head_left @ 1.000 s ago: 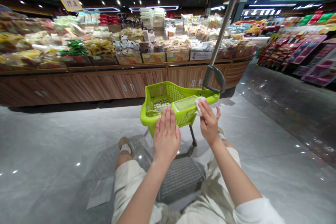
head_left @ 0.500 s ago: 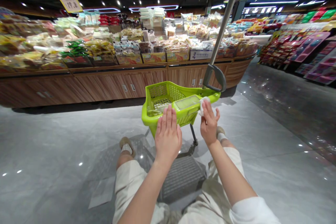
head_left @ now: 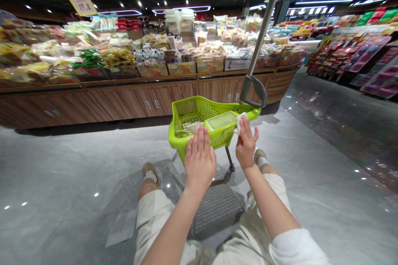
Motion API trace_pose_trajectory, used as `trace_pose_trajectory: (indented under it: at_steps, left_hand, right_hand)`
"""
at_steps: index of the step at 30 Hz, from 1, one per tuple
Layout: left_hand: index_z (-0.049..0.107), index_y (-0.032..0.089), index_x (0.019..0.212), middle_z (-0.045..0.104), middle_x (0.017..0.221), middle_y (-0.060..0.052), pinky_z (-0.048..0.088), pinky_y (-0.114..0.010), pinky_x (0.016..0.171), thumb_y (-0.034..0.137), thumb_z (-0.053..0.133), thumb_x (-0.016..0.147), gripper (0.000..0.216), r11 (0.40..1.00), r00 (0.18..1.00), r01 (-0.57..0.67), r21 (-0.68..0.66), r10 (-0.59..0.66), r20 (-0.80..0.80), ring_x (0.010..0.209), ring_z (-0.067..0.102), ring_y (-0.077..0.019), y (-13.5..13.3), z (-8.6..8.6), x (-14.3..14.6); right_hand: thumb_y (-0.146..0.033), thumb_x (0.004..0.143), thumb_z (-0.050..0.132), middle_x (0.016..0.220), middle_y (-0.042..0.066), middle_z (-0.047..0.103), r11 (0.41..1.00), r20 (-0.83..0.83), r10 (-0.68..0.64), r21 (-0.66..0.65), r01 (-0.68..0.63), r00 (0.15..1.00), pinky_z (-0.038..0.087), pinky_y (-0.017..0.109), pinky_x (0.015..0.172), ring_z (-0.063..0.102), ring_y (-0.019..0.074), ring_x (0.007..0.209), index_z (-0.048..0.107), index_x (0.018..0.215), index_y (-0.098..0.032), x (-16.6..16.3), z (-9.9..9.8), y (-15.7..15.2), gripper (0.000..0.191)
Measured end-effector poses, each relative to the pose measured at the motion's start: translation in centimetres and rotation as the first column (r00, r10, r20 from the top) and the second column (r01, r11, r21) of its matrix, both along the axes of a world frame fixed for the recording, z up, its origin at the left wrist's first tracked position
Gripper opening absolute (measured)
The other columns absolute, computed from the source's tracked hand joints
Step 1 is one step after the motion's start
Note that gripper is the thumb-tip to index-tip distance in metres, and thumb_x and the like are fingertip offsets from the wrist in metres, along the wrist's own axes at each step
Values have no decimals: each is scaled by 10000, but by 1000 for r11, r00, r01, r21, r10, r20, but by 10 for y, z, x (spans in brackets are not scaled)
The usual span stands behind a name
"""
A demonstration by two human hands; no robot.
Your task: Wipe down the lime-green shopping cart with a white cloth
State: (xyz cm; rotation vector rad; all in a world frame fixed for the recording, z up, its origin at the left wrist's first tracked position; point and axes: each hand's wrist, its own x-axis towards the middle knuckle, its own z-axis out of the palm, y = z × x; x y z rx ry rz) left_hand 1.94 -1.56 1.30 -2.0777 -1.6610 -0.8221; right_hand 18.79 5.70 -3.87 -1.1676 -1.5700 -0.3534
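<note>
A small green plastic shopping cart (head_left: 178, 143) stands in front of my knees, with perforated walls and a flat panel (head_left: 221, 120) along its near rim. My left hand (head_left: 199, 159) lies flat, fingers stretched out, against the near side of the cart. Under the fingers of my right hand (head_left: 246, 145) is a white wipe (head_left: 241, 121), pressed to the rim right of the panel. Whether it is paper or cloth I cannot tell. A grey loop handle (head_left: 254, 91) rises at the cart's right end, beside a metal pole (head_left: 267, 20).
Behind the cart runs a wooden display counter (head_left: 139, 101) heaped with packaged snacks (head_left: 209, 51). A price sign (head_left: 82, 5) hangs at upper left. More shelves of goods (head_left: 348, 56) stand at right. My shoes (head_left: 151, 172) rest on the grey tiled floor (head_left: 62, 182).
My right hand has shifted slightly left along the rim with the wipe. My left hand stays at the cart's near side, almost unmoved.
</note>
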Motion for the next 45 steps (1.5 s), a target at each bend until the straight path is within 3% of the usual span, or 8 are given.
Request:
trace_pose_trajectory:
  at_steps: [4, 8, 11, 18, 25, 32, 39, 45]
  left_hand:
    - [48, 96, 1573, 207, 1638, -123, 202, -436, 1232, 208, 388, 954, 714, 1000, 1000, -6, 12, 5, 17, 1525, 170, -226, 2, -1, 6]
    - [52, 95, 1573, 209, 1638, -128, 202, -455, 1232, 198, 393, 938, 728, 1000, 1000, -5, -2, 5, 29, 1527, 159, -233, 4, -1, 9]
    - [72, 107, 1575, 217, 1637, -119, 202, -445, 1232, 196, 384, 940, 713, 1000, 1000, 9, -9, -8, 20, 1525, 171, -224, 4, -1, 7]
    - [93, 93, 1573, 230, 1635, -122, 194, -429, 1235, 195, 385, 942, 703, 1000, 999, 10, 0, -10, 32, 1522, 184, -222, 8, 0, 13]
    - [67, 112, 1578, 236, 1634, -120, 196, -431, 1233, 198, 376, 944, 710, 1000, 999, 11, -4, -10, 34, 1522, 183, -220, 8, 0, 14]
    - [111, 85, 1571, 257, 1627, -130, 195, -433, 1234, 185, 391, 931, 706, 1000, 1000, -3, -3, 3, 25, 1519, 198, -231, 9, -1, 15]
    - [109, 103, 1574, 247, 1631, -127, 189, -433, 1235, 176, 388, 925, 711, 1000, 1000, -5, 2, 5, 23, 1521, 190, -224, 8, -1, 14]
    - [107, 86, 1571, 254, 1628, -128, 190, -420, 1236, 180, 398, 926, 714, 1000, 1000, -7, 15, 6, 17, 1516, 209, -227, 8, -3, 12]
  right_hand:
    - [-120, 957, 283, 1575, 107, 361, 998, -207, -65, -37, 58, 976, 231, 557, 1179, 295, 200, 1479, 208, 1569, -290, -11, -4, 1, 640]
    - [-132, 967, 356, 1515, 93, 465, 987, 190, 162, -23, -161, 968, 220, 474, 1208, 329, 192, 1462, 293, 1549, -282, -37, -7, -21, 604]
    - [-122, 959, 380, 1438, 86, 557, 981, 317, 181, 12, -194, 931, 185, 474, 1220, 421, 193, 1412, 410, 1494, -294, -23, -12, -18, 563]
    - [-60, 919, 274, 1584, 120, 337, 999, -81, -45, 26, 48, 996, 232, 560, 1188, 302, 199, 1473, 200, 1572, -270, 5, -18, 11, 689]
    - [-92, 942, 375, 1438, 74, 555, 980, 326, 180, 16, -196, 928, 235, 451, 1217, 454, 175, 1388, 400, 1499, -300, -12, -24, -8, 595]
    - [-69, 940, 269, 1583, 121, 333, 997, -70, -74, 33, 76, 995, 266, 531, 1183, 290, 188, 1475, 173, 1577, -266, 13, -17, 16, 674]
    - [-94, 964, 369, 1495, 82, 489, 980, 346, 198, -41, -196, 917, 124, 476, 1229, 405, 183, 1423, 231, 1563, -303, -21, 5, -22, 650]
    - [-75, 935, 313, 1540, 109, 424, 997, -28, -68, -22, 67, 997, 195, 528, 1177, 406, 207, 1425, 251, 1557, -295, 17, 12, 7, 663]
